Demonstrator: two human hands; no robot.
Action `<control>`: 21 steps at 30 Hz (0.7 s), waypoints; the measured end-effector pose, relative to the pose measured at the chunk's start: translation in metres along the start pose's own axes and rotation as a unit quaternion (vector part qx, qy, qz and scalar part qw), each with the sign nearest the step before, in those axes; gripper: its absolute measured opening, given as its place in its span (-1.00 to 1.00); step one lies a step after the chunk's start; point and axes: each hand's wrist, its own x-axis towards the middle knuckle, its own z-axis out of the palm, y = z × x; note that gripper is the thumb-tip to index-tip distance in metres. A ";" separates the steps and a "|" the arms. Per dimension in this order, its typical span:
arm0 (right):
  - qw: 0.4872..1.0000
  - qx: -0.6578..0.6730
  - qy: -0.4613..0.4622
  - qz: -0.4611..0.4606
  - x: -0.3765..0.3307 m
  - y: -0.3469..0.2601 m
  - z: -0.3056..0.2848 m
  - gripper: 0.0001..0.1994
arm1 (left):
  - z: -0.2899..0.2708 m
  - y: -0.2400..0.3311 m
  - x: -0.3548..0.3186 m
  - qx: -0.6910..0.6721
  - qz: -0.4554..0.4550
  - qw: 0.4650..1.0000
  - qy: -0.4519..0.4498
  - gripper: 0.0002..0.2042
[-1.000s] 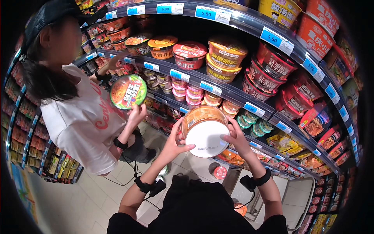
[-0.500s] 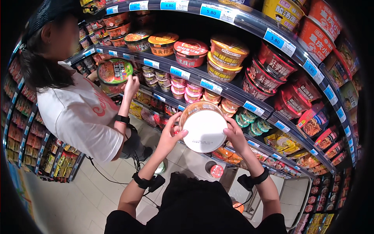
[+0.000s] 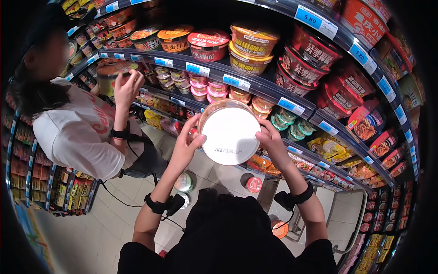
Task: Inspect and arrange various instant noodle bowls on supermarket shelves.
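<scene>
An instant noodle bowl (image 3: 230, 134) is held up in front of my chest, its round white base turned toward me and its orange-brown side toward the shelves. My left hand (image 3: 188, 140) grips its left side, thumb on the rim of the base. On the opposite side my right hand (image 3: 272, 141) is closed round it the same way. Dark straps with small devices sit on both my wrists. Small tubs with pink lids (image 3: 216, 89) and green-lidded tubs (image 3: 299, 129) stand on the shelf beyond the bowl.
To the left another person (image 3: 75, 123) in a white shirt handles a green noodle bowl (image 3: 107, 84). Stacked red noodle bowls (image 3: 305, 59) fill the shelf ahead. Tubs (image 3: 184, 181) stand on the tiled floor, and a metal-framed cart (image 3: 360, 223) is at my right.
My hands and the bowl have shifted slightly left and up in view. The other person's bowl has tilted and moved left, with their hand lifted away from it.
</scene>
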 end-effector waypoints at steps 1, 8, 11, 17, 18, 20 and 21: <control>1.000 0.009 0.005 -0.001 0.000 0.000 0.000 -0.44 | 0.001 0.003 0.000 -0.001 -0.003 1.000 0.003 -0.44; 0.999 -0.008 0.044 -0.002 -0.005 -0.008 0.000 -0.49 | 0.009 0.005 0.004 0.012 -0.046 0.999 0.001 -0.51; 0.998 -0.022 0.051 -0.006 -0.003 -0.013 -0.001 -0.55 | 0.014 0.008 0.004 0.010 -0.063 0.998 0.023 -0.52; 0.998 -0.012 0.054 -0.001 -0.005 -0.014 -0.004 -0.55 | 0.018 0.009 0.004 0.023 -0.064 0.997 0.027 -0.52; 0.998 -0.012 0.054 -0.002 -0.006 -0.016 -0.004 -0.55 | 0.018 0.009 0.004 0.031 -0.067 0.997 0.024 -0.52; 0.997 -0.054 0.048 0.009 -0.009 -0.018 -0.004 -0.52 | 0.018 0.008 0.005 0.040 -0.068 0.997 0.024 -0.53; 0.997 -0.053 0.047 0.008 -0.008 -0.017 -0.005 -0.52 | 0.018 0.008 0.005 0.042 -0.071 0.996 0.022 -0.53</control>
